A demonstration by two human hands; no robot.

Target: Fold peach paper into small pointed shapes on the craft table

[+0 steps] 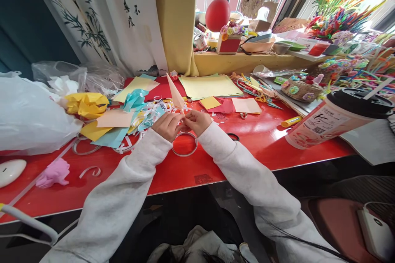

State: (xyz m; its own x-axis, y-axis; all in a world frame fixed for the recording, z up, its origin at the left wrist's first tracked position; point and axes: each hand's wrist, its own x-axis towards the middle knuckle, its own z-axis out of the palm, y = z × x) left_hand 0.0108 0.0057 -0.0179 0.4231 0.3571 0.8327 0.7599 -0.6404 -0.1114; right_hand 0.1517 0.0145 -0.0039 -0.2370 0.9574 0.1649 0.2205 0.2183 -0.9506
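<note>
Over the red table, both my hands meet around a peach-coloured piece of folded paper (175, 93) whose long point rises up and to the left. My left hand (167, 125) is closed at the lower end of the paper, its fingertips partly hidden. Close against it, my right hand (197, 121) pinches the same narrow lower end between thumb and finger. Just beneath the hands a thin pale ring (185, 155) lies on the table. Paper strips and scraps (151, 113) are heaped to the left of the hands.
Yellow paper sheets (210, 86) lie behind the hands, with smaller squares (246, 106) in front. A lidded drink cup (335, 119) stands at the right, near a yellow tube (291, 121). A white plastic bag (33, 115) and crumpled pink paper (54, 172) are at left.
</note>
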